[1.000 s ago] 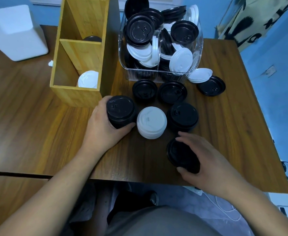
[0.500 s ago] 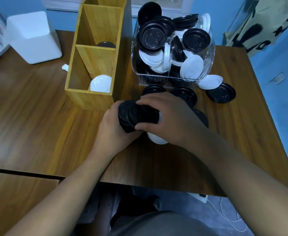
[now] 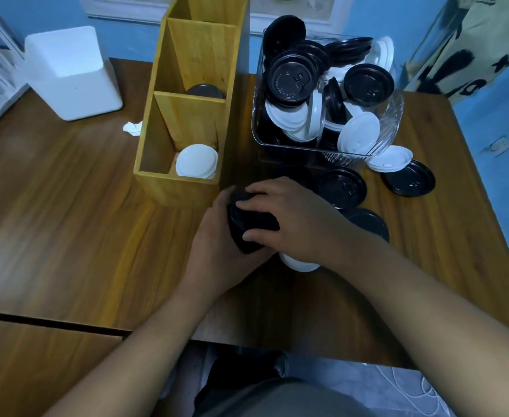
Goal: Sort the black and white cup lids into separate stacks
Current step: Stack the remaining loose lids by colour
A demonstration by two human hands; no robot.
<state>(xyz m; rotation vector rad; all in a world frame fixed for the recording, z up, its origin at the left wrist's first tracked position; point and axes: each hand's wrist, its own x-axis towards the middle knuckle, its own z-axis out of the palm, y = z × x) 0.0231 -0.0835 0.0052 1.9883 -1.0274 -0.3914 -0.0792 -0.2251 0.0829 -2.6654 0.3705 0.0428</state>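
Both hands meet on a stack of black lids (image 3: 251, 228) near the table's middle. My left hand (image 3: 217, 251) grips the stack from its left side. From above and the right, my right hand (image 3: 292, 218) curls over the stack's top. A white lid stack (image 3: 299, 263) peeks out under my right wrist. More black lids lie on the table: one (image 3: 341, 186) just beyond my right hand, one stack (image 3: 370, 222) to its right. A clear bin (image 3: 393, 115) holds mixed black and white lids.
A wooden two-compartment box (image 3: 172, 139) stands left of the bin, with white lids (image 3: 196, 161) in the near compartment and a black lid (image 3: 205, 91) in the far one. A white lid (image 3: 391, 159) and black lid (image 3: 409, 182) lie right of the bin. A white container (image 3: 69, 73) sits far left.
My right hand carried a black lid from the table's near right over to the stack in my left hand and now covers its top. The camera view shifted slightly.
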